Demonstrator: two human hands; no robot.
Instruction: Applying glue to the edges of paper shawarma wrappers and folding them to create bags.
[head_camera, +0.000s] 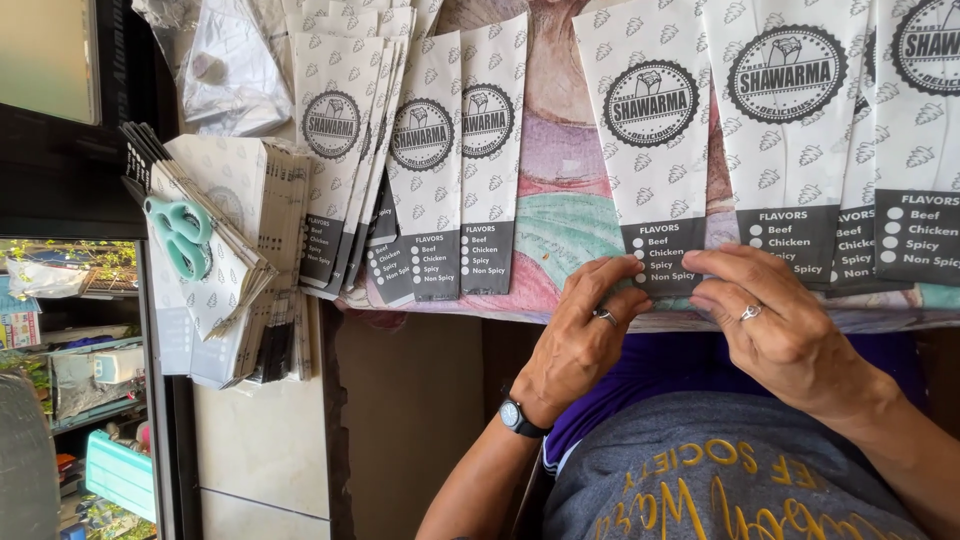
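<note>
My left hand (585, 325), with a ring and a wristwatch, pinches the lower end of a long white paper sleeve (650, 120) printed with a round dark emblem and a dark band. My right hand (775, 320), also ringed, presses fingertips on the same lower edge from the right. The sleeve lies flat on a colourful table covering (560, 200). More sleeves of the same kind (800, 130) lie to its right, partly overlapping.
A fanned row of matching sleeves (430, 160) lies left of centre. At far left a thick stack of folded sleeves (240, 260) carries teal-handled scissors (180, 235). Shelves with clutter (80, 380) stand at the left edge. The table edge (450, 305) runs just above my lap.
</note>
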